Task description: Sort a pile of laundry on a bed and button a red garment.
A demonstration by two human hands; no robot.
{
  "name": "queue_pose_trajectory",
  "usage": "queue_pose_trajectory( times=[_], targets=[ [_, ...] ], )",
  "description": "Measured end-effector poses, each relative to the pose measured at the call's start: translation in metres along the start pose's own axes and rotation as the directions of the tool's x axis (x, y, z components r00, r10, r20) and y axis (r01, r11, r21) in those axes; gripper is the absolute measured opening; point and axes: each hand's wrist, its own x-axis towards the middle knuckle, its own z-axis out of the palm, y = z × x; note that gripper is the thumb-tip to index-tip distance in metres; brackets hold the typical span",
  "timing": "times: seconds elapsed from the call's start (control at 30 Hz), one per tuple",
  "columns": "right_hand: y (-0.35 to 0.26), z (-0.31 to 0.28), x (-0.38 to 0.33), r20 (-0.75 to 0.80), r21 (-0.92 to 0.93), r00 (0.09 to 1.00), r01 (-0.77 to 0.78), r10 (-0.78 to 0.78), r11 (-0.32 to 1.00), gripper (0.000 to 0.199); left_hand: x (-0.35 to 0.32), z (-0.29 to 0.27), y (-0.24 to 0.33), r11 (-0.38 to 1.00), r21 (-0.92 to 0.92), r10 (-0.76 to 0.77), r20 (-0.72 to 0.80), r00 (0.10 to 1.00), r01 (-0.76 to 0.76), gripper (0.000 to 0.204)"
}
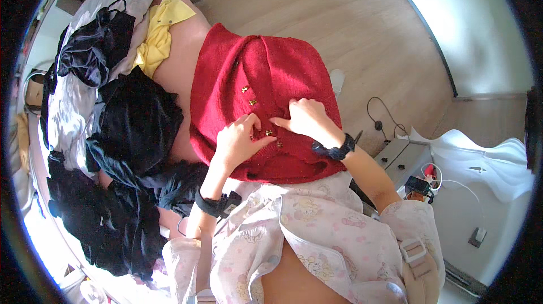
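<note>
A red knitted cardigan (294, 66) lies spread across my lap, with several small gold bow-shaped buttons (253, 102) down its front. My left hand (240, 142) is at the front edge beside the lower buttons, its fingers bent and pinching the knit. Opposite it, my right hand (308, 121) grips the other front edge, thumb pointing toward the buttons. A narrow strip of knit and a gold button show between the two hands. Part of the edge under the left fingers is hidden.
To the left, black clothes (136, 123) lie heaped on a pink bedspread (184, 43), near a yellow garment (155, 41). At right stands a white surface (452, 213) with cables and a small black device (417, 185). A wooden floor (339, 9) stretches beyond the cardigan.
</note>
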Motion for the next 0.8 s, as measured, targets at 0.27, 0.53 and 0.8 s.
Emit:
queue_pose_trajectory(
  times=[0.27, 0.53, 0.8],
  targets=[
    [0.026, -0.002, -0.001, 0.382, 0.592, 0.921, -0.182, -0.075, 0.786, 0.047, -0.007, 0.019, 0.002, 0.997, 0.071, -0.01, -0.09, 0.996, 0.017, 0.03],
    [0.049, 0.01, -0.023, 0.253, 0.96, 0.922, -0.202, -0.293, 0.195, 0.04, -0.006, 0.023, 0.002, 0.998, 0.049, 0.033, -0.115, 0.993, -0.028, 0.022],
    [0.051, 0.019, -0.037, 0.186, 0.98, 0.929, -0.199, -0.321, -0.009, 0.043, -0.005, 0.023, 0.002, 1.0, -0.001, 0.01, -0.1, 0.995, -0.01, 0.02]
  ],
)
